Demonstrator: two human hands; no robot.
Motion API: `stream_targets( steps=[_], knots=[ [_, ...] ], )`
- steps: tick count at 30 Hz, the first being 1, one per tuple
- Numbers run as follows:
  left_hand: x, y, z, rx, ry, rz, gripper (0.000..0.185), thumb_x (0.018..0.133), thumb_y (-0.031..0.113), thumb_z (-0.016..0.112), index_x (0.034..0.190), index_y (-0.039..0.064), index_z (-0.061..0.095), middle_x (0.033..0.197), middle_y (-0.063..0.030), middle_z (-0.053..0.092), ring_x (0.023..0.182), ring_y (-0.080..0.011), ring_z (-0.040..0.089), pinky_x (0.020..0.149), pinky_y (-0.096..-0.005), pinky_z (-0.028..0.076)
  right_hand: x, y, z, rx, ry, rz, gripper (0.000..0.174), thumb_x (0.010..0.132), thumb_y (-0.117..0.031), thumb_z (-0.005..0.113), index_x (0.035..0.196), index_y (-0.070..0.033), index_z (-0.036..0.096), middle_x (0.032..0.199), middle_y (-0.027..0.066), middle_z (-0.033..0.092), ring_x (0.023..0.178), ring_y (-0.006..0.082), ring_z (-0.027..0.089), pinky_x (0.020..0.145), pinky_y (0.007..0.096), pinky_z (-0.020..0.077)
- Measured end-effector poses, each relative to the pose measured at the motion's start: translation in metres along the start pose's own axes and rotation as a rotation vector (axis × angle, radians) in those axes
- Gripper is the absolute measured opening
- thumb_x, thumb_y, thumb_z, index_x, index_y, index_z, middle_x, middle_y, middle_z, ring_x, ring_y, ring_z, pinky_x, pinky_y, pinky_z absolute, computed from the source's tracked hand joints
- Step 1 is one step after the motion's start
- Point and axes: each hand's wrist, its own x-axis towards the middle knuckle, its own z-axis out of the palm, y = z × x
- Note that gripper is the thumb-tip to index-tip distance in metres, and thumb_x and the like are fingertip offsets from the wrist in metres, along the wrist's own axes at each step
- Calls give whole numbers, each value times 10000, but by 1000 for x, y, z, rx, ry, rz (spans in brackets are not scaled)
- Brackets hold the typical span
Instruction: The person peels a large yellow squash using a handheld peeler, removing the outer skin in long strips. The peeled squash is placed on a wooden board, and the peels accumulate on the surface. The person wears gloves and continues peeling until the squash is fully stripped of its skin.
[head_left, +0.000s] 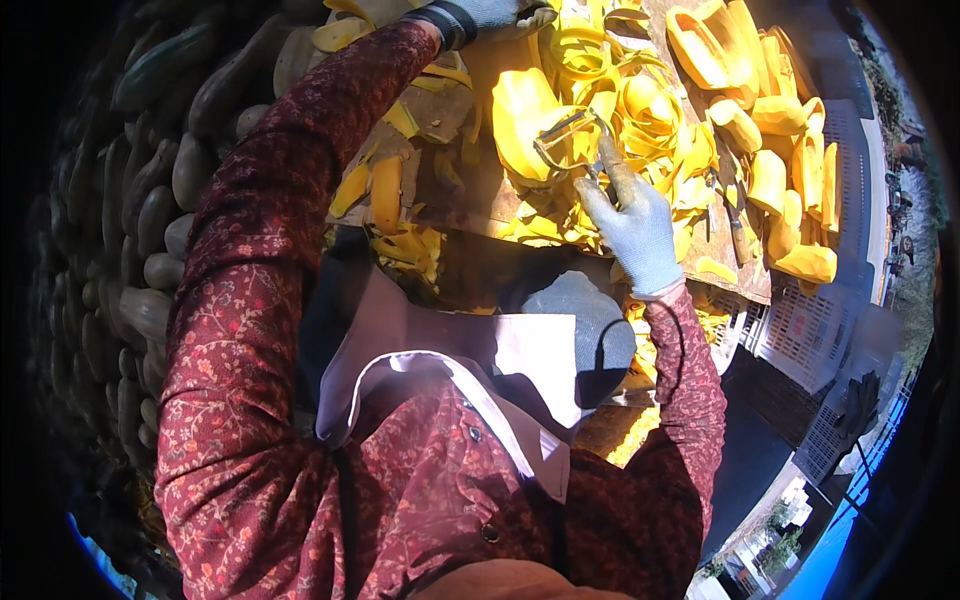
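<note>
My right hand (636, 225), in a pale blue knit glove with soiled fingertips, grips a Y-shaped peeler (564, 141). The peeler's blade end lies over a peeled yellow squash piece (523, 120) on the wooden board (487, 201). Curled yellow peelings (649, 112) are heaped beside and below that piece. At the top edge, my left hand (491, 19) wears a matching glove with a dark cuff. It is partly cut off by the frame, so whether it holds anything is hidden.
Peeled squash pieces (769, 176) crowd the board's right side, near a knife with a wooden handle (740, 238). A white plastic crate (802, 330) stands beyond the right edge. Many unpeeled squashes (150, 199) are piled at left. Peelings (411, 251) also lie near my lap.
</note>
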Motion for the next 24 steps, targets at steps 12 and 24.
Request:
stream_targets(
  steps=[12, 24],
  knots=[
    [8, 5, -15, -82, -15, -15, 170, 825, 326, 663, 942, 233, 743, 1163, 28, 698, 1175, -278, 550, 1068, -627, 302, -81, 48, 21, 65, -259, 319, 575, 908, -383, 706, 1398, -102, 594, 949, 183, 735, 856, 332, 723, 772, 423, 567],
    [13, 1, -23, -153, -130, 14, 220, 903, 365, 618, 925, 199, 760, 1115, 11, 730, 1207, -295, 569, 1139, -601, 266, -24, 49, 65, 176, 109, -105, 595, 869, -123, 746, 1433, -61, 564, 859, 108, 676, 648, 226, 628, 611, 329, 519]
  ],
)
